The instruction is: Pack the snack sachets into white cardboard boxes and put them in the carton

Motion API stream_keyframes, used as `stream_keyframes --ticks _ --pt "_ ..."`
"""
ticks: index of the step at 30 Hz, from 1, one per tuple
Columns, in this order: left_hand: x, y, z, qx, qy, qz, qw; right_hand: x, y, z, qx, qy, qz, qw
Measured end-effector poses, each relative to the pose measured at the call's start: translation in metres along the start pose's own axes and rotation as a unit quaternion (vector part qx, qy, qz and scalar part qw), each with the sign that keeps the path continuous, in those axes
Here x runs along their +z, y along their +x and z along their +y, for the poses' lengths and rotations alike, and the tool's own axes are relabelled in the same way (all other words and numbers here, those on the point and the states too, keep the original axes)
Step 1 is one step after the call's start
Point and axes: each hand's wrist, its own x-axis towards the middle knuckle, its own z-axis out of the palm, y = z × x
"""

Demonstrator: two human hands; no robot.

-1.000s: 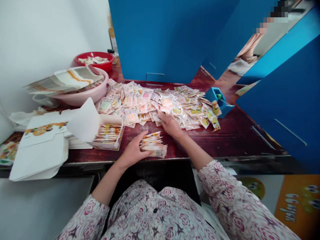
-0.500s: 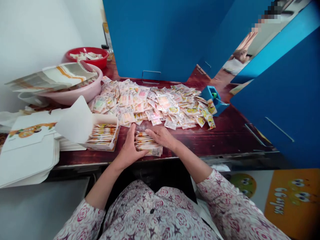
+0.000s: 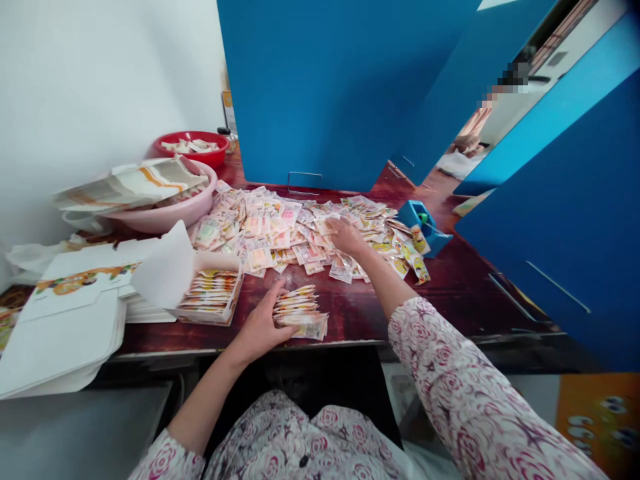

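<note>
My left hand (image 3: pixel 263 325) rests on the table around the left side of a short row of small flat packets (image 3: pixel 300 310), with the thumb at the near end and the fingers at the far end. Reaching forward over a wide loose pile of similar clear-fronted packets (image 3: pixel 265 230), my right hand (image 3: pixel 347 237) has its fingertips closed down on a packet in the pile. Left of my left hand is an open carton (image 3: pixel 233 310) filled with packets in a row, its white flap (image 3: pixel 167 267) standing up.
Flattened white cartons (image 3: pixel 85 320) are stacked at left. Behind them stand a pink basin (image 3: pixel 165 219) with a cloth on it and a red basin (image 3: pixel 207 159). A blue tape dispenser (image 3: pixel 433 233) is right of the pile. Blue partitions (image 3: pixel 345 93) border the table; a person's hand (image 3: pixel 467 143) shows beyond.
My right hand has left the row of packets and moved forward onto the loose pile. My left hand stays at the row. The camera view has tilted up slightly.
</note>
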Motion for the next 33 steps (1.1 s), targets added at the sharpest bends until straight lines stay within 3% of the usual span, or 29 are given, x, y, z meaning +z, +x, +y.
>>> stream_keyframes --ticks 2,5,7,9,14,16,18,20,23,25,28,30,33 --pt "0.000 -0.001 0.001 -0.003 0.001 -0.001 1.000 -0.002 0.006 0.001 0.007 -0.009 -0.016 1.000" --pt "-0.001 -0.001 0.002 -0.002 0.002 -0.001 1.000 -0.010 0.003 -0.005 0.044 -0.013 0.017 0.999" --pt "-0.001 0.000 0.002 0.003 0.004 -0.001 1.000 -0.016 -0.009 -0.017 0.064 0.017 0.059 0.996" --pt "-0.001 0.001 0.001 0.010 0.006 -0.002 1.000 -0.018 -0.030 -0.035 0.038 0.089 0.055 0.994" --pt "0.001 0.002 -0.007 0.035 0.004 0.010 0.999 -0.011 -0.087 -0.083 -0.112 0.224 -0.177 0.952" --pt "0.003 0.003 -0.012 0.045 0.000 0.038 0.998 -0.007 -0.100 -0.092 -0.119 0.238 -0.225 0.937" --pt "0.005 0.005 -0.016 0.060 -0.003 0.083 0.995 -0.006 -0.107 -0.095 -0.114 0.242 -0.221 0.938" --pt "0.005 0.007 -0.017 0.069 -0.009 0.092 0.993 -0.005 -0.110 -0.093 -0.122 0.244 -0.206 0.940" --pt "0.002 0.008 -0.011 0.053 -0.024 0.025 0.998 -0.005 -0.103 -0.080 -0.117 0.257 -0.183 0.942" --pt "0.000 0.008 -0.007 0.039 -0.031 0.000 0.999 -0.005 -0.092 -0.063 -0.083 0.239 -0.098 0.962" --pt "-0.002 0.008 -0.002 0.030 -0.025 0.000 0.999 -0.005 -0.071 -0.033 -0.049 0.125 0.014 0.991" --pt "-0.002 0.008 -0.001 0.025 -0.021 -0.002 0.999 -0.003 -0.059 -0.017 -0.041 0.057 0.007 0.997" --pt "-0.001 0.008 -0.004 0.024 -0.029 -0.002 0.999 -0.001 -0.047 -0.003 0.015 0.051 0.011 0.999"
